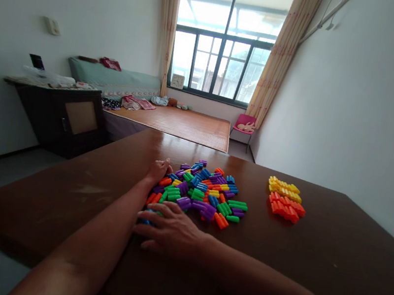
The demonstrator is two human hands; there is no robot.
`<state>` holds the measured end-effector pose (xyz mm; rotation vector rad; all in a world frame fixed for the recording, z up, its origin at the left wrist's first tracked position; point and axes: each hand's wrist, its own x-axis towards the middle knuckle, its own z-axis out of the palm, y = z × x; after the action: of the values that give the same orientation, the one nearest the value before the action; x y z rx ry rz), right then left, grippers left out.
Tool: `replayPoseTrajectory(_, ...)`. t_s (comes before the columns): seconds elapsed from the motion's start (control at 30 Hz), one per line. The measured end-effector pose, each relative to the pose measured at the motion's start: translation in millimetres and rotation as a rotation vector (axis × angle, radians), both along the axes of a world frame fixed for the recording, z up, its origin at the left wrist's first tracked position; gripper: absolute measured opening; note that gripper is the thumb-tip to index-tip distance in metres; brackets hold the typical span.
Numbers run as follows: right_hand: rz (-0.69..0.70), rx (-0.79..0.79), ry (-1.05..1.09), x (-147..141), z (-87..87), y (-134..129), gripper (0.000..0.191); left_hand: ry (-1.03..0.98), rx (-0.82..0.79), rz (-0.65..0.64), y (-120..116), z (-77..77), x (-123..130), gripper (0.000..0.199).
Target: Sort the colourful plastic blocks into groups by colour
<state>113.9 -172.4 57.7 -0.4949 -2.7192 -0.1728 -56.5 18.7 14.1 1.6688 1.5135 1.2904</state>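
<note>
A loose pile of plastic pieces (197,192) in purple, green, blue, orange and yellow lies on the brown table (100,192). At the pile's far left edge rests my left hand (159,169), its fingers small and partly hidden, so what they hold cannot be made out. My right hand (171,228) lies palm down at the near left edge of the pile, fingers spread, partly over blue pieces (148,213). To the right, apart from the pile, sit joined yellow pieces (284,189) and joined orange pieces (285,207).
Beyond the table stands a bed (186,123) with clothes at its left end. A dark cabinet (48,114) is on the left. A pink chair (244,123) holding a doll stands below the window, near the right wall.
</note>
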Motion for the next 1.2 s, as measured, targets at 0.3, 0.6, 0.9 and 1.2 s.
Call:
replayPoseTrajectory(0.3,-0.144,-0.001,-0.111,-13.3,-3.0,34.0,0.027,-0.144,0.009,0.006,-0.1,1.3,1.5,0.056)
replayPoseTrajectory(0.6,-0.526,-0.151,0.110,61.0,17.6,97.8,0.027,-0.120,-0.019,-0.028,0.7,-0.6,0.7,0.057)
replayPoseTrajectory(0.9,-0.653,-0.454,0.314,141.4,27.9,50.7,0.020,-0.174,0.026,0.045,-0.2,15.0,4.9,0.061)
replayPoseTrajectory(1.2,-0.572,-0.470,0.445,119.3,-15.2,31.4,0.033,0.068,0.091,-0.125,-14.2,18.5,19.5,0.058)
